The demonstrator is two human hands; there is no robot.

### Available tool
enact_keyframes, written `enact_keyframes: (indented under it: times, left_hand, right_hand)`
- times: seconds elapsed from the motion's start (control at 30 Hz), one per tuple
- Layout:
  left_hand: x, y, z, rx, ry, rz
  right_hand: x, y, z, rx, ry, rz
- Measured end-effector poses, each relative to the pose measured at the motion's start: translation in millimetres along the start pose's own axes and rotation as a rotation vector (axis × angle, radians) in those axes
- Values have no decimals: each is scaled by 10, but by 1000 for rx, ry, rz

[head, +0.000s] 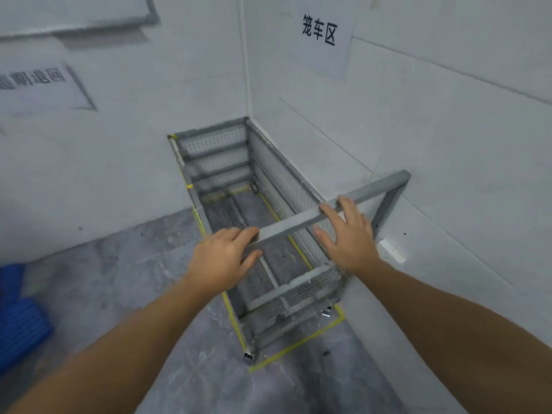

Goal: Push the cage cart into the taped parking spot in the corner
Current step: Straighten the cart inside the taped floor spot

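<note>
The grey wire-mesh cage cart [222,152] stands in the corner between two white walls, its far end against the back wall and its right side along the right wall. Yellow floor tape [298,345] outlines the spot around its base; the near casters sit just inside the front line. My left hand [218,261] holds the left end of the cart's near top rail [286,227], fingers over it and thumb under. My right hand [349,240] lies further right on the same rail, fingers stretched across the top, thumb below.
A paper sign with black characters [319,29] hangs on the right wall above the cart. Blue plastic crates [21,330] sit on the grey floor at the far left. A white socket [391,251] is low on the right wall.
</note>
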State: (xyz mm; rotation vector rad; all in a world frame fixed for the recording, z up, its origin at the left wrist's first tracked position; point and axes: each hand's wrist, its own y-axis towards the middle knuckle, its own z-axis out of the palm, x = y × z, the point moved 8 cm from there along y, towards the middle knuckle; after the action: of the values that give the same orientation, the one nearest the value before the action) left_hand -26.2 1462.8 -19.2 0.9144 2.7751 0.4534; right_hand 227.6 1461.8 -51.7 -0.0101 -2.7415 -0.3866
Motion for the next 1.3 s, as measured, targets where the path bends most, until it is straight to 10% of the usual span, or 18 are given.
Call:
enact_keyframes:
  times: [0.5,1.03,1.3]
  left_hand:
    - [-218,341,121,296,30,-384]
    - [-240,381,325,-90,364,-232]
    - [-276,435,247,47,301,-301]
  right_hand:
    - [-360,488,-111,177,-174,-288]
    - [-448,620,1,-362,-159,-491]
    - [-422,589,-109,-165,-113,-403]
